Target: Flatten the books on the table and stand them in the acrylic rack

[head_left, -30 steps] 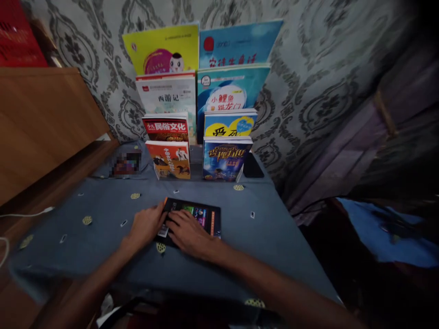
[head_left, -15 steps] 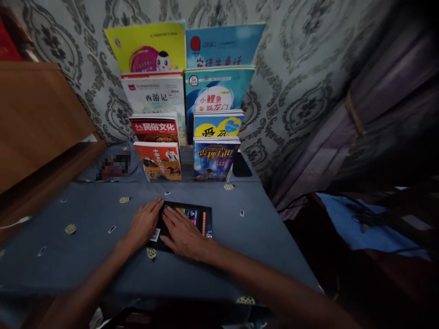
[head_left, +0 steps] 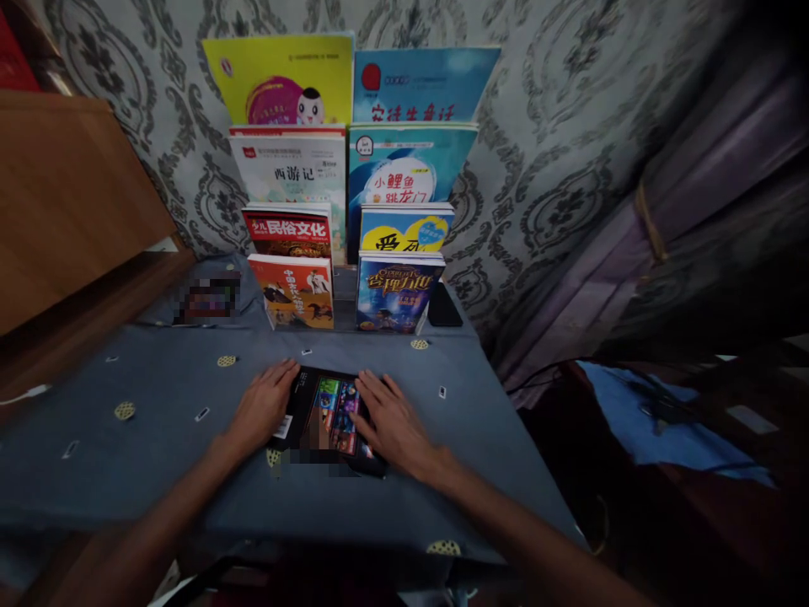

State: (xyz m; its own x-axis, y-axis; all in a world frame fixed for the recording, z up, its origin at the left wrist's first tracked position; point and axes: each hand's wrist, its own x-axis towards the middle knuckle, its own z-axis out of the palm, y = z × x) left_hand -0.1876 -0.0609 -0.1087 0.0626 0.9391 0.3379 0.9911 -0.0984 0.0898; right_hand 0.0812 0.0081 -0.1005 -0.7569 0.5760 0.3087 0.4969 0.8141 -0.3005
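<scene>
A dark book (head_left: pixel 308 400) lies flat on the cloth-covered table, with a white barcode label at its left and colourful pictures on its cover. Part of its near edge is blurred out by pixels. My left hand (head_left: pixel 262 406) rests along the book's left edge, fingers stretched forward and the fingertips at its far left corner. Over the right side of the cover lies my right hand (head_left: pixel 398 426), its fingers extended and slightly apart. Both hands are open and touch the book without gripping it.
Behind the book, a clear stand holds several upright children's books (head_left: pixel 294 291) in two columns. A black phone-like slab (head_left: pixel 445 305) lies right of the stand. A pixelated item (head_left: pixel 207 299) is at the left, near a wooden board (head_left: pixel 76 202). A curtain (head_left: pixel 569 278) hangs at right.
My right hand has slid right, from the left part of the cover to its right side, uncovering the pictures. The book is turned slightly clockwise. My left hand stays at the left edge.
</scene>
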